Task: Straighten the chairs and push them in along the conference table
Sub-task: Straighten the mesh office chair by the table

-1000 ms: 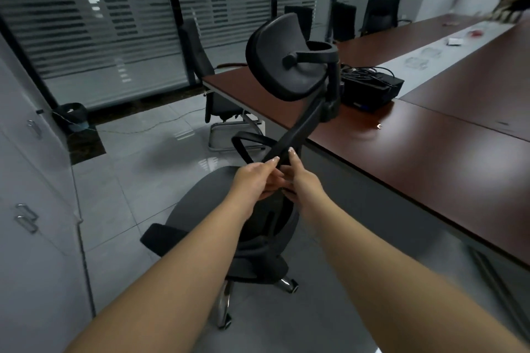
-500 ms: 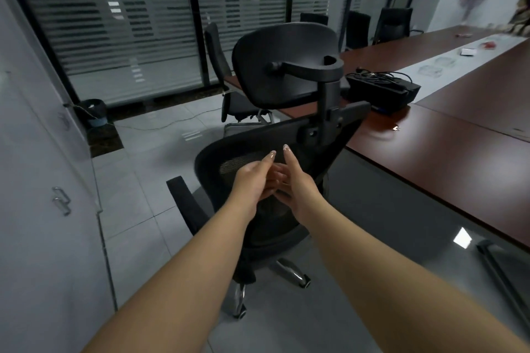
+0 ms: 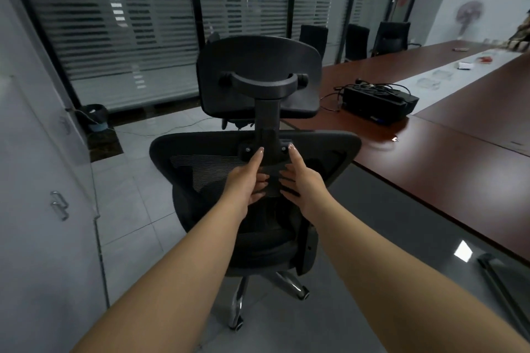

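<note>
The black mesh-backed swivel office chair with headrest (image 3: 255, 169) stands on the tiled floor at the near end of the long reddish-brown wooden conference worktop (image 3: 447, 169), beside its edge and not yet pushed in. Its back faces the camera.

Both hands grip the black plastic spine bracket (image 3: 271, 178) at the centre of the backrest. The left hand (image 3: 243, 180) holds its left side and the right hand (image 3: 301, 180) its right side. On each hand the fingers are curled round the bracket edge, with one fingertip extended upward.

Probable faults from this position:
- The grip is narrow and central. A push here gives little steering, so the chair may swivel instead of rolling straight.
- The armrest (image 3: 308, 249) lies nearest the worktop edge and may strike it.
- The chrome castor base (image 3: 286, 285) may veer on the smooth tiles.
- The black device with trailing cables (image 3: 378, 100) sits on the worktop near the headrest; contact appears unlikely but possible.
</note>
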`<state>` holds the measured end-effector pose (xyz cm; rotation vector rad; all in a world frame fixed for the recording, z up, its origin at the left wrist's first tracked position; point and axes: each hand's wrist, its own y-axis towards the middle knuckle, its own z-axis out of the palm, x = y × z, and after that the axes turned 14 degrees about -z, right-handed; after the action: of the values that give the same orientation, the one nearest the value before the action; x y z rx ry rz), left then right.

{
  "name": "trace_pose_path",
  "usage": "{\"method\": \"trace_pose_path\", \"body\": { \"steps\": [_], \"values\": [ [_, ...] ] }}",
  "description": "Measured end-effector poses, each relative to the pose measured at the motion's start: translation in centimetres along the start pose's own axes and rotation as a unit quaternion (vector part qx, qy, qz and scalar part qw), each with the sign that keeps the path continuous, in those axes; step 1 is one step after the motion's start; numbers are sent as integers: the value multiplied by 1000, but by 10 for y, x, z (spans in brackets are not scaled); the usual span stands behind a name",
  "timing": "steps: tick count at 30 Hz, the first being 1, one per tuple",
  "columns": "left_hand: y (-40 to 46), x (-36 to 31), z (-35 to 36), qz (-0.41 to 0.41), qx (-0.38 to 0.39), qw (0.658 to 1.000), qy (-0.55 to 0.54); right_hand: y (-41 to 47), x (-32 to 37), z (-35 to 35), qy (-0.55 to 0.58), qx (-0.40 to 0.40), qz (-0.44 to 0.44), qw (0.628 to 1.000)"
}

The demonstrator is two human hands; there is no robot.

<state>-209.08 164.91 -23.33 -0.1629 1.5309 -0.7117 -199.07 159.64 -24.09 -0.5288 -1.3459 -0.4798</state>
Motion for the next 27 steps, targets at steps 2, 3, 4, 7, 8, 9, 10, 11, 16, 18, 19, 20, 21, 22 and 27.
{"method": "trace_pose_path", "body": {
  "steps": [2,3,4,7,8,9,10,11,16,18,19,20,21,22,27],
  "values": [
    [0,-2,-10,-5,-5,1000,18,2,2,12,-15,18,15,1000],
    [1,-4,-16,-3,-4,1000,26,4,2,20,-21,33,22,999],
    [1,-5,-21,-1,2,1000,31,4,3,27,-26,48,26,998],
    [3,-11,-34,10,17,999,34,6,3,47,-7,70,38,997],
    [4,-12,-36,14,20,999,33,7,2,52,0,74,44,996],
    [5,-13,-40,17,20,999,33,9,1,59,1,83,52,995],
    [6,-14,-42,19,17,999,35,10,0,65,-2,92,60,994],
    [7,-16,-44,18,15,999,38,11,-1,70,-3,98,64,993],
    [12,-26,-57,4,28,999,17,21,1,92,29,40,64,997],
    [16,-30,-62,-7,39,999,8,26,3,96,52,19,67,996],
    [19,-32,-64,-14,45,999,6,29,2,99,57,12,69,996],
    [22,-34,-66,-20,49,999,8,32,1,101,58,9,71,996],
    [26,-36,-68,-24,53,998,16,35,-1,104,58,6,73,996],
    [29,-38,-68,-24,55,998,26,37,-2,107,61,0,73,995],
    [46,-44,-65,-6,55,998,39,50,-5,114,67,-56,54,995]
  ]
}}
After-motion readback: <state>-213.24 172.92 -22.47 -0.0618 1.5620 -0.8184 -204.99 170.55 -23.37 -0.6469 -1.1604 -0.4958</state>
